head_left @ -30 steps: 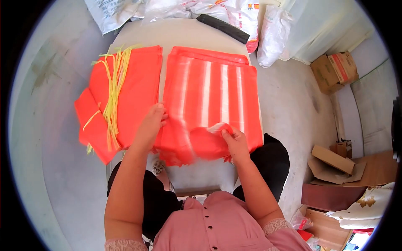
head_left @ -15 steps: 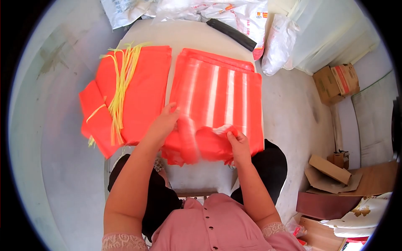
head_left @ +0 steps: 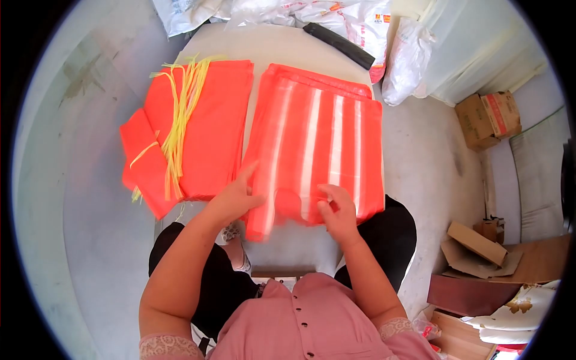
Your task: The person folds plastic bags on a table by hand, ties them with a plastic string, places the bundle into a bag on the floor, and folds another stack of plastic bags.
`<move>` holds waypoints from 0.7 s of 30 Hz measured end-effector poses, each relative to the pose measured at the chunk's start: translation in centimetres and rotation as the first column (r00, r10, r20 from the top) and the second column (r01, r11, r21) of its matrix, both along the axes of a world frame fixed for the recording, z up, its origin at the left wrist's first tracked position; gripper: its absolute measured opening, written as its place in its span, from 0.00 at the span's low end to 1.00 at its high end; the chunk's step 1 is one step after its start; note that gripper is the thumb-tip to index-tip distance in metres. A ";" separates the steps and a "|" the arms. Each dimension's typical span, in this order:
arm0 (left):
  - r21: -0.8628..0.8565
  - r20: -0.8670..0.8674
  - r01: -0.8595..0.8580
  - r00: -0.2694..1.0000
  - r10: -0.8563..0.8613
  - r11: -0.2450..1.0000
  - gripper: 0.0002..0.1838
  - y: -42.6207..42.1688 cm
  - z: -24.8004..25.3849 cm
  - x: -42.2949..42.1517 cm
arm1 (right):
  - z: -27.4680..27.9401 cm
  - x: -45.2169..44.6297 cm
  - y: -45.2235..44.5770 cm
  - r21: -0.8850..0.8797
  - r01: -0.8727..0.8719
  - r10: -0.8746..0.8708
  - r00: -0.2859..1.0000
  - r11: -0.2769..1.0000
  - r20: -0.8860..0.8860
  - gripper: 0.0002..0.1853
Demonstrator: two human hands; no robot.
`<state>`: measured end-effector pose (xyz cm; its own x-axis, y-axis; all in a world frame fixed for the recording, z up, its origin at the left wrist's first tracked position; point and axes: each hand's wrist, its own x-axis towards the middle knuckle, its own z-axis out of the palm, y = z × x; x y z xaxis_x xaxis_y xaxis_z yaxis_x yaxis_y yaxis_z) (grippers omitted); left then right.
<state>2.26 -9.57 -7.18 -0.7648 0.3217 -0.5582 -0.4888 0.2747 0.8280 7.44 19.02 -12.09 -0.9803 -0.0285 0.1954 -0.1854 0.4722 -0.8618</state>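
Observation:
A stack of red-and-white striped plastic bags (head_left: 321, 138) lies on the table in front of me, its handle ends toward my body. My left hand (head_left: 236, 198) is at the lower left edge of the stack, fingers apart, the index finger stretched over the plastic. Over the lower right part, my right hand (head_left: 339, 211) hovers or lightly touches the bags; its fingers are bent, with a gap between thumb and index finger. A rounded cut-out shows between the bag handles, slightly blurred.
Left of the stack lie plain red bags (head_left: 222, 120), a bundle of yellow ties (head_left: 178, 132) and a folded red bundle (head_left: 144, 159) tied in yellow. A black roll (head_left: 339, 46) and white sacks (head_left: 366, 24) are at the table's far end. Cardboard boxes (head_left: 489, 120) stand right.
The top bag's crumpled near end now lies flatter, with its handles spread toward me. Both hands have loosened from the plastic; my right hand has moved slightly down. The view has shifted a little.

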 end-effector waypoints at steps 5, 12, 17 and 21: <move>0.167 0.020 0.044 0.999 -0.048 0.985 0.33 -1.0 -2.2 0.3 | 0.7 0.7 -4.0 0.384 -0.140 0.252 0.932 0.913 -0.261 0.23; 0.119 0.093 0.079 0.992 -0.090 0.990 0.19 -0.4 -0.4 -0.3 | 0.3 1.4 -8.3 0.502 -0.188 0.397 0.849 0.844 -0.349 0.25; 0.213 0.120 0.032 0.991 -0.058 0.976 0.18 -0.4 -1.6 -1.1 | 1.4 -0.2 -6.9 0.294 -0.195 0.291 0.899 0.936 -0.328 0.21; 0.132 -0.027 0.022 0.999 -0.019 0.991 0.19 0.6 -0.7 -1.4 | 1.9 -0.9 -6.0 -0.263 0.150 -0.113 0.982 0.953 0.151 0.14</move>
